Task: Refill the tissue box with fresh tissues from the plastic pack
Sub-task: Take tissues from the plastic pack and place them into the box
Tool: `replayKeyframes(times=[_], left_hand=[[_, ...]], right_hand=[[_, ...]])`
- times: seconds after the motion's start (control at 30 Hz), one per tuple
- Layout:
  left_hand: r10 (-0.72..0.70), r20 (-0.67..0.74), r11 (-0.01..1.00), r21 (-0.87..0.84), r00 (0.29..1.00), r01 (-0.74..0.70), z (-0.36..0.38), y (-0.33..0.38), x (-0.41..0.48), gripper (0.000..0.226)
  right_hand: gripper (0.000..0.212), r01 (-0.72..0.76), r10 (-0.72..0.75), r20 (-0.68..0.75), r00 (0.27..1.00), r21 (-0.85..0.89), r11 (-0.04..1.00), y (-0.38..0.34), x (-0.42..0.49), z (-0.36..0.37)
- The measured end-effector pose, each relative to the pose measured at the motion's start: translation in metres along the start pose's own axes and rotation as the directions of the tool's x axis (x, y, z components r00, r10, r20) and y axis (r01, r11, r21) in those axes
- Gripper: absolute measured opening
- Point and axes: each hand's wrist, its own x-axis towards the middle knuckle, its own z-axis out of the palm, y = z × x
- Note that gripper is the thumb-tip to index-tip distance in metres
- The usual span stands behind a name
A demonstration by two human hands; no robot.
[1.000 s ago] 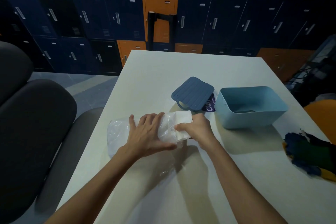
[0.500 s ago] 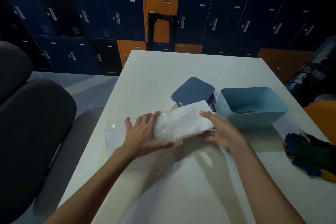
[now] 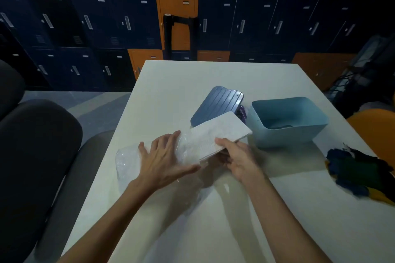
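Lockers (image 3: 119, 28) in blue and orange fill the wall behind your white table (image 3: 175, 83), with a dark chair (image 3: 36, 156) at your left.

Your left hand (image 3: 164, 160) lies flat, fingers spread, pressing down the clear pack (image 3: 128, 160). Your right hand (image 3: 237, 158) is closed on the tissues (image 3: 220, 132): thumb on top of the near edge, the other fingers curled beneath. About half the stack is already clear of the plastic; the rest sits under the wrap beside your left fingertips.

What matters for the next move is direction. The stack's long axis runs from lower left to upper right, and its free end points almost straight at the box (image 3: 288, 121), stopping just short of the near wall. The box stands open and looks close to empty, though something dark lies on its floor that you cannot make out from here. Its lid (image 3: 215, 104) lies flat behind the stack, partly hidden by it.

Your right hand is the nearer one to the box, so it should carry the stack. Pull along the same line until the tail slips free, holding the pack down. Then you will probably need to lift over the rim and turn the stack to match the box's length.

A dark cloth (image 3: 359, 168) lies at the right edge, out of the path.
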Motion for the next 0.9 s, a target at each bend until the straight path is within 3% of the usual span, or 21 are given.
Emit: replayKeyframes(times=[0.1, 0.2, 0.23, 0.3, 0.37, 0.43, 0.53, 0.6, 0.67, 0.73, 0.9], left_hand=[[-0.008, -0.004, 1.0, 0.002, 1.0, 0.008, -0.003, -0.002, -0.003, 0.116], [-0.038, 0.145, 0.999, 0.005, 0.989, 0.038, -0.009, -0.003, 0.001, 0.13], [-0.042, 0.193, 0.997, -0.054, 0.98, 0.053, -0.015, 0.0, 0.003, 0.132], [-0.012, 0.195, 0.929, -0.361, 0.981, 0.083, -0.039, 0.015, 0.013, 0.125], [0.046, 0.129, 0.741, -0.669, 0.991, 0.053, -0.063, 0.04, 0.026, 0.11], [0.117, 0.084, 0.584, -0.811, 0.99, 0.0, -0.074, 0.062, 0.039, 0.098], [0.246, 0.064, 0.426, -0.903, 0.967, -0.048, -0.064, 0.081, 0.053, 0.085], [0.295, 0.062, 0.344, -0.938, 0.954, -0.045, -0.049, 0.09, 0.056, 0.061], [0.29, 0.043, 0.284, -0.958, 0.956, -0.044, -0.036, 0.101, 0.055, 0.037], [0.229, 0.015, 0.249, -0.967, 0.973, -0.044, -0.023, 0.111, 0.054, 0.028], [0.144, 0.019, 0.268, -0.963, 0.989, -0.021, 0.0, 0.121, 0.057, 0.037]], right_hand=[[0.015, 0.234, -0.228, -0.102, 0.968, 0.05, 0.971, -0.029, -0.004, -0.006], [0.008, 0.464, -0.465, -0.111, 0.879, -0.029, 0.885, -0.067, -0.019, -0.019], [0.007, 0.54, -0.548, -0.072, 0.834, -0.1, 0.835, -0.077, -0.026, -0.024], [0.008, 0.654, -0.657, 0.09, 0.748, -0.268, 0.708, -0.094, -0.038, -0.034], [0.012, 0.674, -0.649, 0.237, 0.723, -0.449, 0.587, -0.103, -0.042, -0.042], [0.012, 0.655, -0.623, 0.271, 0.734, -0.523, 0.545, -0.104, -0.038, -0.048], [0.013, 0.672, -0.623, 0.278, 0.731, -0.453, 0.586, -0.097, -0.031, -0.057], [0.017, 0.677, -0.618, 0.279, 0.735, -0.352, 0.646, -0.09, -0.029, -0.062], [0.02, 0.666, -0.616, 0.254, 0.745, -0.311, 0.678, -0.083, -0.026, -0.068], [0.027, 0.646, -0.609, 0.214, 0.763, -0.283, 0.71, -0.074, -0.021, -0.072], [0.039, 0.56, -0.556, 0.122, 0.822, -0.353, 0.75, -0.045, -0.011, -0.07]])
